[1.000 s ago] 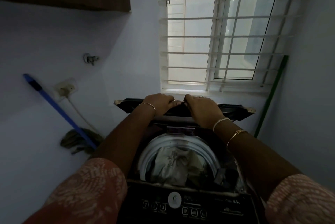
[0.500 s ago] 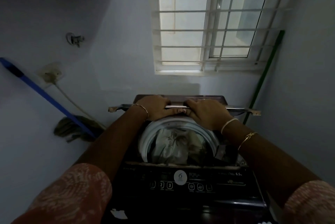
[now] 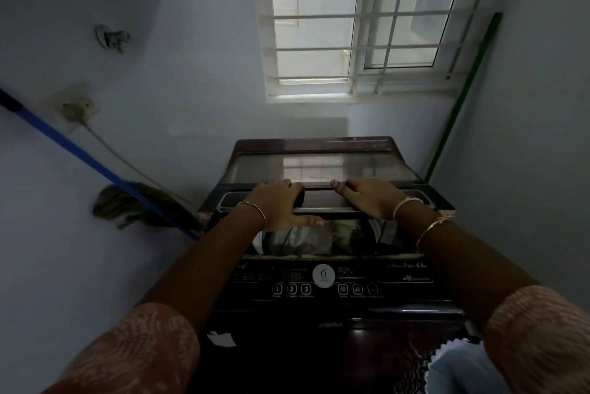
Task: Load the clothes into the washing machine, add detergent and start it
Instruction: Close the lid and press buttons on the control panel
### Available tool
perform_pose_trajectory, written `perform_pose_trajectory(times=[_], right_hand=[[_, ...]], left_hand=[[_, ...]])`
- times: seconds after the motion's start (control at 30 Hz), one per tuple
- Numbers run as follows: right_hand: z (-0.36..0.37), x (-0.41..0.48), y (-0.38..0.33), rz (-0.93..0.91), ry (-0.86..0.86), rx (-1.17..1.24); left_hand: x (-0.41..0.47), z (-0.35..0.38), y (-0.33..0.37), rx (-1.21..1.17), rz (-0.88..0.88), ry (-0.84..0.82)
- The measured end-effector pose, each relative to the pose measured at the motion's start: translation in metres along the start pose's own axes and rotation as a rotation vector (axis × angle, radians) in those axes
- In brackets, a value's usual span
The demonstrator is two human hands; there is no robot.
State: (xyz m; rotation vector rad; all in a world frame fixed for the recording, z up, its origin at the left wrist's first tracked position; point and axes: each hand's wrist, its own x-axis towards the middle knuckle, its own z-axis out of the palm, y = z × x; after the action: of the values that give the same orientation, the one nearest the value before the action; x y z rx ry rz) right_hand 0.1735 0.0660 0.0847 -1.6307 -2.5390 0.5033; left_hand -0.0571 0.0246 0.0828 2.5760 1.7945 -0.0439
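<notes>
A dark top-loading washing machine stands against the wall under a window. Its folding glass lid lies low, almost flat, leaving only a narrow gap at the front. Through that gap I see pale clothes in the drum. My left hand grips the lid's front edge, thumb under it. My right hand holds the same edge a little to the right. The control panel with numbered buttons faces me below the hands.
A blue-handled mop leans on the left wall above a dark rag. A wall socket with a cord and a tap are on that wall. A green pole leans in the right corner. Light cloth shows at bottom right.
Both hands have pulled the lid down from upright to nearly flat over the drum. The opening has shrunk to a slit, hiding most of the clothes.
</notes>
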Motion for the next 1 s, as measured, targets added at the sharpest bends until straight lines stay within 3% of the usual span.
perform_pose_trajectory(times=[0.13,0.27,0.5,1.0], right_hand=[[0.023,0.002,0.003,0.083,-0.076,0.060],[0.043,0.005,0.010,0.089,-0.024,0.006],[0.074,-0.001,0.012,0.081,-0.007,-0.106],[0.105,-0.005,0.014,0.084,0.233,-0.210]], left_hand=[[-0.006,0.025,0.005,-0.045,0.007,-0.093],[-0.008,0.040,0.005,-0.072,-0.025,-0.116],[-0.009,0.075,0.019,-0.153,-0.190,-0.017],[0.002,0.103,0.039,-0.090,-0.418,0.145]])
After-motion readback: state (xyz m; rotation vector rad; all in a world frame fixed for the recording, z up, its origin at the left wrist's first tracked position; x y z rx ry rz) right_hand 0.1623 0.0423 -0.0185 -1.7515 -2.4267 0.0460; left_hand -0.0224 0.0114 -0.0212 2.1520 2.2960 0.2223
